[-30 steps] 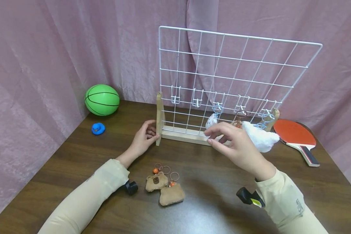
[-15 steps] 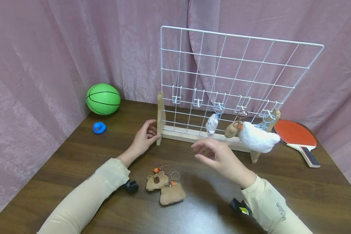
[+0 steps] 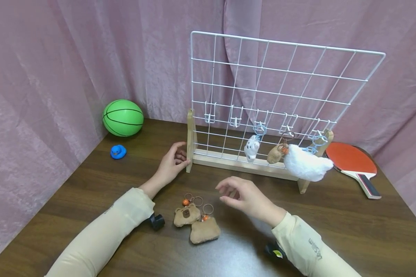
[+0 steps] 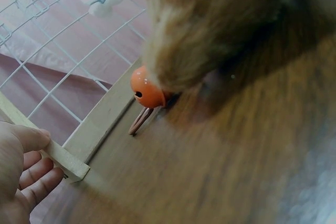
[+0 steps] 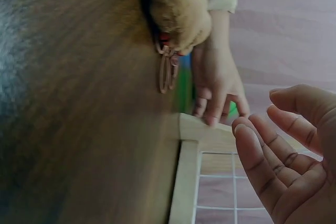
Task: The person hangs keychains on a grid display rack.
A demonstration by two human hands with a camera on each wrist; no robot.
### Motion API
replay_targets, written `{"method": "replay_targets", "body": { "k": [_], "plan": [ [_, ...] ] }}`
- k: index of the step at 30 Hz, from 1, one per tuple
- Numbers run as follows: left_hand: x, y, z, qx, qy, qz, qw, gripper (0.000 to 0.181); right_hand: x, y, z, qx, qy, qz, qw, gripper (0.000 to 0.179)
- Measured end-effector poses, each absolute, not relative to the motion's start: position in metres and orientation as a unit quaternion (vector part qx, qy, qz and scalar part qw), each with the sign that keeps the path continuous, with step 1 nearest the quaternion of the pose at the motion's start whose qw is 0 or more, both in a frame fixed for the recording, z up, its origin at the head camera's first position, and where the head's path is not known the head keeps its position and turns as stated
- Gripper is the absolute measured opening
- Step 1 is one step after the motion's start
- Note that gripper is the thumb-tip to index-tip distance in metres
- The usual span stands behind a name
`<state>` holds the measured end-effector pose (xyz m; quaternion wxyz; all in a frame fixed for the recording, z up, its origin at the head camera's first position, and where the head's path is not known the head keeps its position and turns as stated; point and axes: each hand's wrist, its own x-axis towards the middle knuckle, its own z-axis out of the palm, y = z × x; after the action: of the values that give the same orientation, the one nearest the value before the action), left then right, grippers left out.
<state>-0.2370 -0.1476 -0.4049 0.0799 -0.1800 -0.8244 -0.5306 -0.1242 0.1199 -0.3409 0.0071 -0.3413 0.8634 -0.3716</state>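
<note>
My left hand [image 3: 169,166] holds the left wooden foot [image 3: 190,142] of a white wire grid rack [image 3: 253,91]. Its thumb lies on one side of the wood and its fingers on the other. My right hand [image 3: 249,197] hovers over the table with bent, parted fingers and nothing in them. It is nearest to two brown plush keychains on the tabletop: one with a bear face [image 3: 187,214], the other a plain brown back [image 3: 205,231]. Both have orange bells and metal rings. On the rack's hooks hang a small white plush keychain [image 3: 252,148], a brown one [image 3: 274,154] and a larger white fluffy one [image 3: 306,163].
Two hooks at the rack's left, including the leftmost hook [image 3: 209,117], carry nothing. A green ball [image 3: 123,117] and a blue rubber duck [image 3: 118,152] sit at the left. A red table tennis paddle [image 3: 353,159] lies at the right. Pink curtains surround the table.
My right hand has moved left and toward me, away from the hanging keychains to near the brown plush ones. My left hand has stayed at the rack's foot.
</note>
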Motion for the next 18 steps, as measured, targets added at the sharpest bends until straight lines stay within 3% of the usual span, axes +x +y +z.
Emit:
{"method": "replay_targets", "body": {
  "k": [18],
  "plan": [
    [-0.237, -0.148, -0.405, -0.187, -0.826, -0.526, 0.083, 0.059, -0.133, 0.101, -0.363, -0.385, 0.882, -0.266, 0.061, 0.024]
  ]
}}
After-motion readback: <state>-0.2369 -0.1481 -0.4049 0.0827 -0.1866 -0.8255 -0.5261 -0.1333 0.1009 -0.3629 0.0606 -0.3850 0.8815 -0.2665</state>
